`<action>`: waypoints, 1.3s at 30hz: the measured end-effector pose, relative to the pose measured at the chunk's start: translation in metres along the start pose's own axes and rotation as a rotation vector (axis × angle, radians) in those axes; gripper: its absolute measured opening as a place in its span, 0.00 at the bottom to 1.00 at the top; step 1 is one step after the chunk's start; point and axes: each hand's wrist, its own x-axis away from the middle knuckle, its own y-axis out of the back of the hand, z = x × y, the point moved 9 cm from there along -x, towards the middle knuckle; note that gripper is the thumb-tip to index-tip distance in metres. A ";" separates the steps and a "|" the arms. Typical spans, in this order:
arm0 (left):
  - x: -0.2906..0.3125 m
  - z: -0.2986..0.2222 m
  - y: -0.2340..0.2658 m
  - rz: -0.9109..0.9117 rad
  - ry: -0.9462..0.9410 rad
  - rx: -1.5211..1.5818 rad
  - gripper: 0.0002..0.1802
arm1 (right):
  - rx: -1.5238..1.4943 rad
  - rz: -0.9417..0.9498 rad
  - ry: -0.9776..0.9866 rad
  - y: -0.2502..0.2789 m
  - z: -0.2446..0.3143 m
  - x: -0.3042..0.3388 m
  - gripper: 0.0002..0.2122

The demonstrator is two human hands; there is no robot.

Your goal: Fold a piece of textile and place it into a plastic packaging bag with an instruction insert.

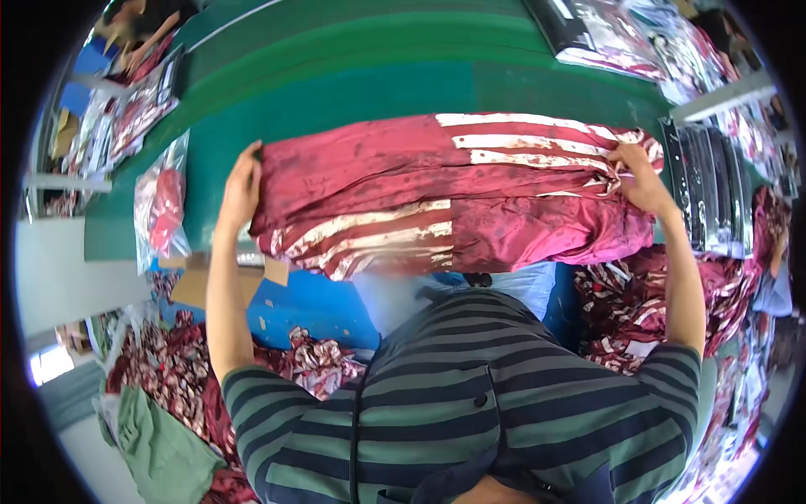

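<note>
1. Head view: a long, folded bundle of glossy maroon-and-white striped fabric (361,160) is laid across the green tabletop (336,84), its long axis running left to right between the hands.
2. Its left end is touched by the left hand (243,186), fingers bent at the edge; whether cloth is gripped cannot be told.
3. Near its right end, a gathered fold is pinched by the right hand (645,181).
4. Neither hand is placed nearer; the fabric is spanned by both.

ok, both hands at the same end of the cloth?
No, the left hand is at the left end of the cloth, the right hand near its right.
</note>
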 end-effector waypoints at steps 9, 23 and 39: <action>0.017 0.026 -0.007 0.235 0.975 -0.032 0.34 | 0.246 -0.239 -0.139 0.021 -0.037 -0.046 0.23; -0.087 -0.021 -0.012 -0.659 0.462 -0.269 0.17 | 0.710 -0.620 -0.077 0.028 -0.057 -0.077 0.25; -0.136 0.029 -0.054 -0.406 0.518 -0.422 0.26 | 0.636 -0.240 -0.338 -0.020 -0.129 -0.094 0.28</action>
